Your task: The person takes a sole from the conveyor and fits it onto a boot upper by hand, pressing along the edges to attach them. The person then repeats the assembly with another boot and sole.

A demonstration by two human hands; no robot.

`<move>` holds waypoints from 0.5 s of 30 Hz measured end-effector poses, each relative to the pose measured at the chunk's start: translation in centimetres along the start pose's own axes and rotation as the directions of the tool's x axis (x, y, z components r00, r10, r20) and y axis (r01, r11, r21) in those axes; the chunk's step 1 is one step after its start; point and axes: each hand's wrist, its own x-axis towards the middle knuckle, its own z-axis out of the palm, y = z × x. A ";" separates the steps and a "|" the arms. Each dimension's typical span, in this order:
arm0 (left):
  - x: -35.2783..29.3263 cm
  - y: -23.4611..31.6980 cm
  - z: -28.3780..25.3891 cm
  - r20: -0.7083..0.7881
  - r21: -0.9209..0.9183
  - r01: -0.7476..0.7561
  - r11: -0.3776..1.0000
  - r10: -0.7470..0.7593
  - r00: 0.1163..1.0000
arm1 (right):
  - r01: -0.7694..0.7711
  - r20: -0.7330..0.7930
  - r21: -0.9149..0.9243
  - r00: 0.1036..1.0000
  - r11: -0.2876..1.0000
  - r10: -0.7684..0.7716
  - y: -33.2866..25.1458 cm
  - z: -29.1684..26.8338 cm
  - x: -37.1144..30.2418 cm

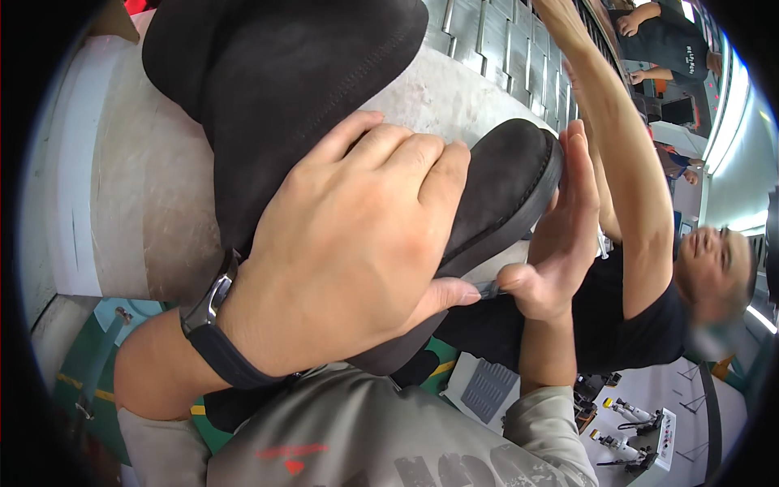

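A dark suede boot is held in front of me, its rounded toe and stitched sole edge turned up to the right. My left hand, with a black watch on its wrist, wraps over the boot from the left, thumb toward the sole. My right hand stands along the sole at the toe, fingers stretched out and thumb apart. Between the two thumbs shows a small dark grey bit I cannot make out. Behind my left hand lies another dark suede piece with a stitched seam, like a boot upper.
A pale, stained work surface curves beneath the suede piece. Beyond it runs a metal slatted conveyor. A co-worker in black stands close on the right, one bare arm reaching over the conveyor. White equipment stands at the lower right.
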 end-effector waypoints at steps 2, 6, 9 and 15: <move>0.3 0.1 0.1 0.005 -0.015 -0.001 1.000 0.001 1.000 | -0.089 0.008 -0.020 0.996 0.996 0.089 -0.2 0.1 -0.6; 0.2 0.2 0.4 -0.011 -0.028 -0.008 1.000 0.008 1.000 | -0.159 0.056 -0.162 0.984 0.974 0.170 -2.5 0.3 1.0; -0.1 0.6 0.2 -0.002 0.001 -0.010 1.000 0.010 1.000 | -0.247 0.012 -0.100 0.968 0.964 0.250 -2.9 0.3 0.7; 0.4 3.9 0.2 0.141 0.220 0.090 0.971 -0.123 0.982 | -0.464 0.088 0.553 0.858 0.692 0.506 -2.6 -0.1 -5.6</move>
